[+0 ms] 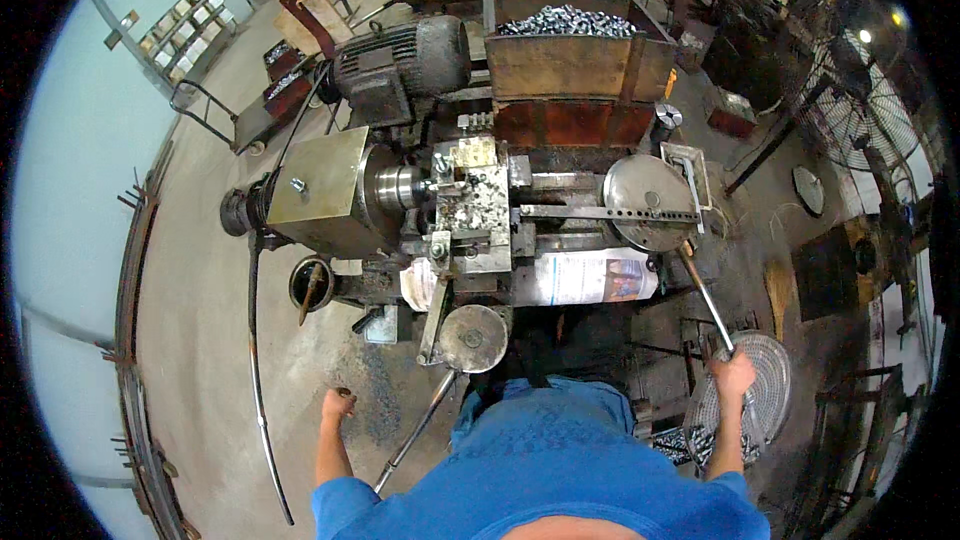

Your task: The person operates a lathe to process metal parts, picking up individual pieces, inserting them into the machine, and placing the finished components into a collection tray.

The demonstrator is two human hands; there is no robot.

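Observation:
My right hand point(735, 372) is wrapped round a long metal lever point(710, 302), which runs up to a round steel disc point(640, 185) at the right end of a lathe-like machine. Off to the left, my left hand point(339, 403) hangs over the floor with its fingers curled. A small dark patch shows at its fingertips, too small to name. Between my hands stands a second round disc point(473, 338) with its own lever point(415, 430). The oily tool slide point(472, 215) sits beside the shiny chuck point(402, 187), and a grey headstock box point(318, 175) lies left of that.
A rusty bin point(580, 65) heaped with small shiny metal parts stands behind the machine, beside a motor point(400, 57). A black pot with a brush point(312, 283) is at left. A long rod point(263, 420) slopes down there. A round woven stool point(765, 390) and a fan point(850, 80) stand right.

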